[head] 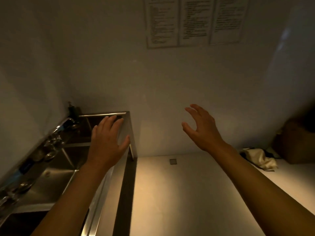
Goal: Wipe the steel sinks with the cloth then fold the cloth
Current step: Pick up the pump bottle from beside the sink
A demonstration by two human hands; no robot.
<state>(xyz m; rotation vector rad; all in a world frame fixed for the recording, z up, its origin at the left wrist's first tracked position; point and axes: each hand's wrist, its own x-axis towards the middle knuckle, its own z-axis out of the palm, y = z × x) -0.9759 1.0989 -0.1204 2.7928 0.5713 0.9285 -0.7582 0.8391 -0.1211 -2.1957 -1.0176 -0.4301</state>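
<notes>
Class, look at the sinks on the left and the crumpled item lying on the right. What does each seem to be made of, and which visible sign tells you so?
Sinks: apparently brushed stainless steel; grey metallic sheen, sharp folded edges, streaked reflections. Crumpled item: probably soft woven cloth, pale and matte; it lies in limp folds, though dim light leaves the fabric unclear.
</notes>
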